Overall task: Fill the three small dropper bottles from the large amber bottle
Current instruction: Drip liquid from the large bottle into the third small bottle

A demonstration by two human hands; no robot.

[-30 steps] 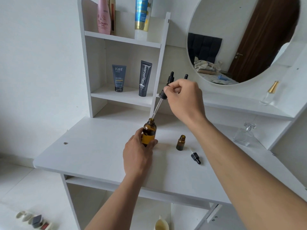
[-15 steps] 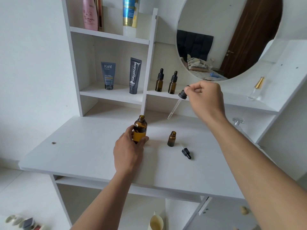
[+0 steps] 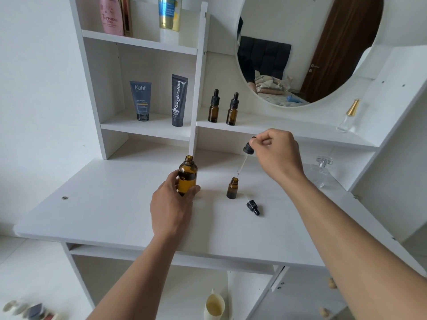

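Left hand is gripping the large amber bottle round its lower body on the bench; right hand is pinching the dropper by its bulb, thin glass tip hanging just over the small open bottle between the hands, which looks light, tippy, probably brittle.

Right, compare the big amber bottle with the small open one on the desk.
The large amber bottle is taller and wider than the small bottle. The left hand grips the large one; the small bottle stands free under the dropper the right hand pinches. Both: amber, uncapped, upright.
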